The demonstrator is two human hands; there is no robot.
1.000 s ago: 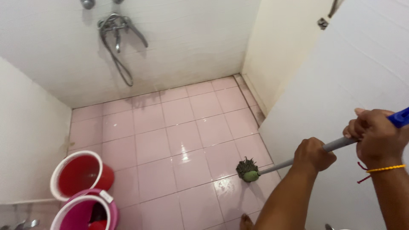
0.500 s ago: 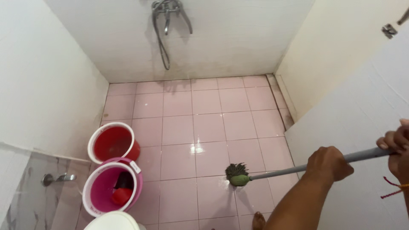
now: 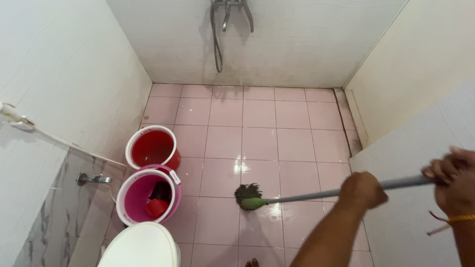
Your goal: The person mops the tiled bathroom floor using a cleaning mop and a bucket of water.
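With both the left hand and the right hand clamped around the grey handle, the mop has slid leftward over the wet pink floor toward the buckets, so the wiping stroke is moving across the tiles.

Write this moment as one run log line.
left hand: grips grey mop handle | right hand: grips handle end | green mop head: on wet pink tiled floor

Two buckets stand one behind the other along the left wall, a toilet nearest the camera, the mop head resting mid-floor to their right, the shower hose hanging on the far wall
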